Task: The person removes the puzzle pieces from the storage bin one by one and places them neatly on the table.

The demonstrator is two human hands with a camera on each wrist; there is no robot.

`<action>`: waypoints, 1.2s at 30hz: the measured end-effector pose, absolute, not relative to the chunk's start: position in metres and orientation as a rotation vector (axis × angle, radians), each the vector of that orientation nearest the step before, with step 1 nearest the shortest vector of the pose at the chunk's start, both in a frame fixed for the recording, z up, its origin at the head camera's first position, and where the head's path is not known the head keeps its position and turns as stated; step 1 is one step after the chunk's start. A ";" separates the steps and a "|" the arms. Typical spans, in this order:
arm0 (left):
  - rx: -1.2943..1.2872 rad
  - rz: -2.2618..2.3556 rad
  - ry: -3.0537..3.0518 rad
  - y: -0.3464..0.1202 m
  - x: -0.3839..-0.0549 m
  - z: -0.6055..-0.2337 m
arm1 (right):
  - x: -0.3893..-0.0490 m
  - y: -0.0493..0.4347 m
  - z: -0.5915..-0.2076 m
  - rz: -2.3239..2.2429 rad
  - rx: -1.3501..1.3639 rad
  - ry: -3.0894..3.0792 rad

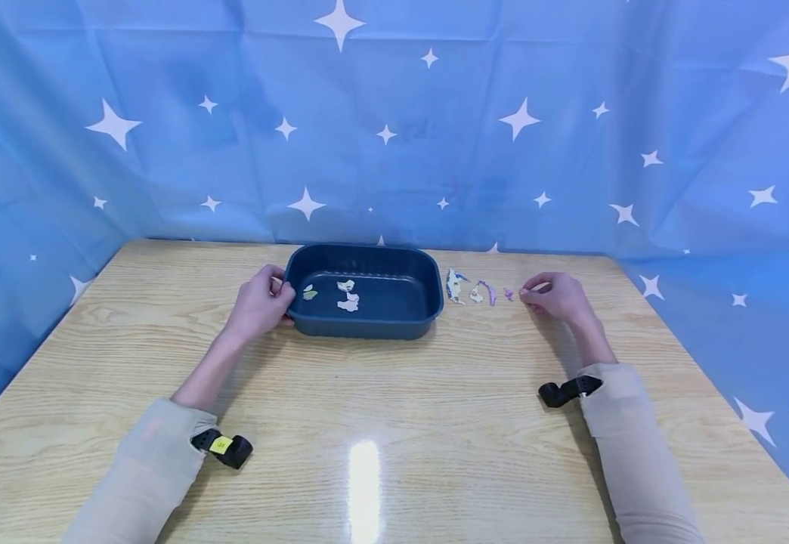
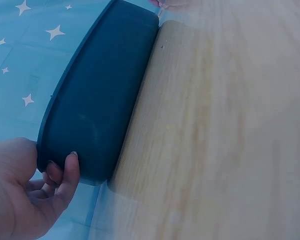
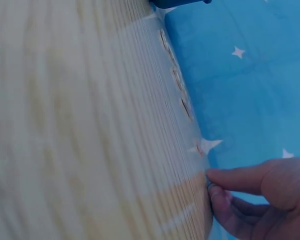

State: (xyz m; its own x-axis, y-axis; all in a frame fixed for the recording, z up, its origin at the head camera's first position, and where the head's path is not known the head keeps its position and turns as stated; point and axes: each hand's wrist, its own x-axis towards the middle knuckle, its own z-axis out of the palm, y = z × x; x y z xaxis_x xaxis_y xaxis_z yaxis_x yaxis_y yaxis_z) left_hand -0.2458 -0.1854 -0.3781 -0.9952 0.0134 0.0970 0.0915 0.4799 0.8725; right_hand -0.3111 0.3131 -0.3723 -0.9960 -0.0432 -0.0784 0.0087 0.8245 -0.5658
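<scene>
A dark blue rectangular basin (image 1: 367, 328) stands near the back of the table. My left hand (image 1: 261, 301) grips its left end, thumb over the rim and fingers against the outer wall, as the left wrist view shows (image 2: 37, 195). Inside lie a green scrap (image 1: 309, 293) and whitish scraps (image 1: 348, 302). Right of the basin, my right hand (image 1: 558, 296) is low at the tabletop, thumb and forefinger pinching what looks like a tiny pale scrap (image 1: 522, 292); the fingertips mostly hide it. Closest to that hand lies a small pink-purple scrap (image 1: 508, 294).
Between basin and right hand lie a white-and-blue scrap (image 1: 454, 287), a whitish curl (image 1: 476, 293) and a purple strip (image 1: 489, 292). A blue star-patterned curtain (image 1: 394, 174) hangs behind the wooden table (image 1: 435, 408). Each wrist bears a black camera.
</scene>
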 end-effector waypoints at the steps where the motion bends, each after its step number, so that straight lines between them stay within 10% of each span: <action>1: -0.092 -1.560 -2.637 -0.185 -0.246 -0.378 | -0.311 0.313 -0.372 -0.905 -0.025 2.911; 36: -0.106 -1.570 -2.630 -0.185 -0.245 -0.376 | -0.288 0.238 -0.318 -1.226 -0.568 2.874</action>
